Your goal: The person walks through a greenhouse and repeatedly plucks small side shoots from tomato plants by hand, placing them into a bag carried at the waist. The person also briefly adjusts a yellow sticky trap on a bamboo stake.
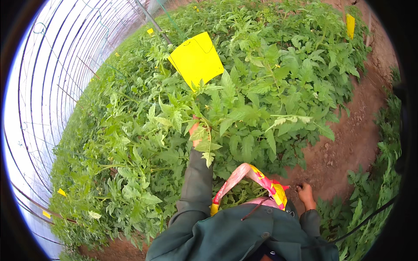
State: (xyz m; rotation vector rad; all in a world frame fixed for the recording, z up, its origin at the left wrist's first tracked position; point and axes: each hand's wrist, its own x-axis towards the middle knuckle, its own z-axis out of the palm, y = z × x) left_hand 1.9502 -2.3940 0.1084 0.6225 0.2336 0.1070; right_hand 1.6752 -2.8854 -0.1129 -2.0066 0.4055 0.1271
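Note:
My left hand [194,132] reaches into the tomato plants [241,111], just below a yellow sticky card. Leaves cover most of its fingers, so its grip is hidden. A tomato shoot [206,137] hangs across the wrist. At my waist, a red, yellow and pink plastic bag [240,174] gapes with its rim raised, and green cuttings [243,194] lie inside. To the right of the bag, my right hand [306,194] hangs low over the soil path with its fingers curled in. Nothing shows between them.
The large yellow sticky card [197,60] hangs above the foliage; a smaller card [350,26] is far right. A ribbed plastic greenhouse wall [42,81] curves along the left. A bare soil path [343,150] separates the rows. A black cable [362,222] runs at lower right.

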